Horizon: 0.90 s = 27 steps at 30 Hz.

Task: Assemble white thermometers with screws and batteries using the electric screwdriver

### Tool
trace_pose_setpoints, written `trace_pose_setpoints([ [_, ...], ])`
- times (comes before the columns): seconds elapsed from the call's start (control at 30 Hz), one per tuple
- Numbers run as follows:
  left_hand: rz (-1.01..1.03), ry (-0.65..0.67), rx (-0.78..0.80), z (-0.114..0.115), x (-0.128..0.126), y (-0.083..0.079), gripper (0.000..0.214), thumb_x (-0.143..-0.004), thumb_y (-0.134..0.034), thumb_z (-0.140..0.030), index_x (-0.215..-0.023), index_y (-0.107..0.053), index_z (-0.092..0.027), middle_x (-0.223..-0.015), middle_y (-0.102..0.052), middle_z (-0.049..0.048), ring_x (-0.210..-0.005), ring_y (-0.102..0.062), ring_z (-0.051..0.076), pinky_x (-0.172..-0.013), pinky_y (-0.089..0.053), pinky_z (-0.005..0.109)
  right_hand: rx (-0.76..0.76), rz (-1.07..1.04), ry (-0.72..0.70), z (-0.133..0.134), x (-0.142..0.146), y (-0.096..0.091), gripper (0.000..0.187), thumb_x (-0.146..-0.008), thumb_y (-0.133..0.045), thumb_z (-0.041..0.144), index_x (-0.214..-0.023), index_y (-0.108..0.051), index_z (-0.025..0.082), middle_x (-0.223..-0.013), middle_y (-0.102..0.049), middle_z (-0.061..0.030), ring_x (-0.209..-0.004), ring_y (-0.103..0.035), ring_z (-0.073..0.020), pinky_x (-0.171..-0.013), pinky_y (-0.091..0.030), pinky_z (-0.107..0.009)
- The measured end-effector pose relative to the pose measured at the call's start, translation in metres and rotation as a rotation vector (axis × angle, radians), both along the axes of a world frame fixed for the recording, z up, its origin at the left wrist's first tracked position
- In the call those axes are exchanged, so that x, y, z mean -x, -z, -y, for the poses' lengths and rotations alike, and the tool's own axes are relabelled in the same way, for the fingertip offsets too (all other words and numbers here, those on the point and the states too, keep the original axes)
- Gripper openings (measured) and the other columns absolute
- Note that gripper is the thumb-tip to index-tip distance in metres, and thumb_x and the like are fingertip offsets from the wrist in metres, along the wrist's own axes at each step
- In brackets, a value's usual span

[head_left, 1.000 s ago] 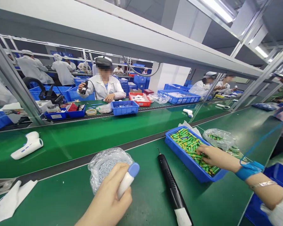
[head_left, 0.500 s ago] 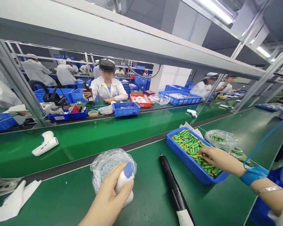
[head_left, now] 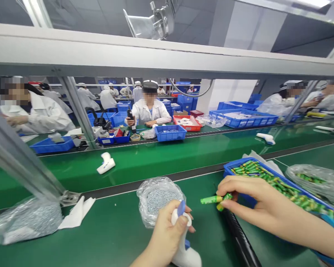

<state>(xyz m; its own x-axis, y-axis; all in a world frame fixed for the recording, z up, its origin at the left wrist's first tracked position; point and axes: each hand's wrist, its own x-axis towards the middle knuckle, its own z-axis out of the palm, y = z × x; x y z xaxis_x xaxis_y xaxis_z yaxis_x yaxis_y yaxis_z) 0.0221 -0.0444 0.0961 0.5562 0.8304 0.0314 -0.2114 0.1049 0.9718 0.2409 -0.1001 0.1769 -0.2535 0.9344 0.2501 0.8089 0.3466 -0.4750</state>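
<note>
My left hand (head_left: 163,233) is closed around a white infrared thermometer (head_left: 188,256), which has a blue part at its upper end. Green-and-yellow batteries (head_left: 210,200) stick out from the pinched fingers of my right hand (head_left: 263,204). That hand is above a black electric screwdriver (head_left: 241,235) lying on the bench, and it hides part of the tool. Behind the right hand, a blue bin (head_left: 227,170) holds many similar batteries. Just beyond my left hand sits an open clear bag of small metal pieces (head_left: 159,198), probably screws.
A white thermometer (head_left: 106,163) lies on the green conveyor (head_left: 144,158), another (head_left: 265,138) farther right. At left are a clear bag (head_left: 30,220) and white paper (head_left: 77,214) by a metal post (head_left: 78,107). A co-worker (head_left: 149,107) sits opposite. A shelf beam (head_left: 156,55) crosses overhead.
My right hand has left the battery bin and moved left with batteries in its fingers. My left hand has turned the thermometer. The camera view has swung left.
</note>
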Motion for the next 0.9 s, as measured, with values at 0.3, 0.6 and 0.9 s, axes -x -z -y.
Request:
trace_pose_setpoints([
  [0.3,0.107,0.073,-0.043,-0.003,-0.003,0.014,0.064,-0.066,-0.054,-0.076,-0.081,-0.053,-0.014,-0.059,-0.053,0.0009,-0.050,-0.052,0.010,-0.047,-0.038,0.018,0.134,-0.064,-0.197,-0.020,0.057,-0.004,0.010,-0.087,-0.052,0.017,-0.088,-0.059,0.023,-0.083,-0.059,0.0026,-0.074,-0.055,-0.0099,-0.065,-0.043,-0.019],
  [0.6,0.171,-0.026,-0.031,0.001,-0.006,0.019,0.061,-0.073,-0.046,-0.075,-0.081,-0.055,-0.015,-0.057,-0.054,-0.0002,-0.048,-0.050,0.010,-0.047,-0.038,0.018,0.136,-0.377,-0.146,-0.026,0.070,0.021,0.007,-0.086,-0.056,0.024,-0.091,-0.052,0.020,-0.084,-0.058,0.0015,-0.063,-0.061,-0.0085,-0.059,-0.049,-0.017],
  [0.9,0.205,-0.042,-0.007,0.000,-0.005,0.021,0.058,-0.075,-0.045,-0.072,-0.080,-0.055,-0.015,-0.067,-0.060,0.0024,-0.049,-0.053,0.011,-0.050,-0.041,0.022,0.210,-0.417,-0.132,-0.026,0.071,0.026,0.011,-0.088,-0.055,0.030,-0.090,-0.051,0.021,-0.084,-0.058,0.0013,-0.061,-0.063,-0.0101,-0.059,-0.050,-0.019],
])
